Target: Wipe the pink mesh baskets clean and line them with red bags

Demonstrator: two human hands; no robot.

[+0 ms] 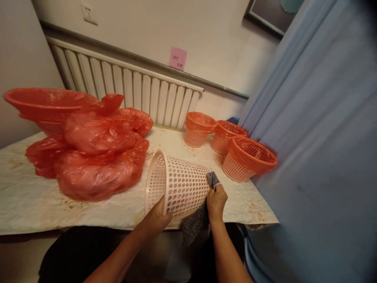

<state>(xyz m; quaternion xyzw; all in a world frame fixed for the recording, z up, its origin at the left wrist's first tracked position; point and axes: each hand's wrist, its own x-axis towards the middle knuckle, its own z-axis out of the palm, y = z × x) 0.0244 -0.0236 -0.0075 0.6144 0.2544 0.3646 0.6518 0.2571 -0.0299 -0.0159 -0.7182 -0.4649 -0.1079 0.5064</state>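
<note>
A pale pink perforated plastic wastebasket [188,182] lies tilted on its side at the table's front edge, its mouth facing left. My left hand [159,217] is closed around the rim at the near side, with some fingers hidden inside the basket. At the base end, my right hand [217,200] grips a dark grey cloth [196,222]. Part of that cloth presses against the basket's bottom edge, and the rest hangs down below the basket.
Several filled red plastic bags [100,169] are heaped on the left of the table, beside a red-lined basket [44,102]. Three baskets with red liners [200,127] stand at the back right. A blue curtain [318,157] borders the right side; a radiator [126,80] runs behind the table.
</note>
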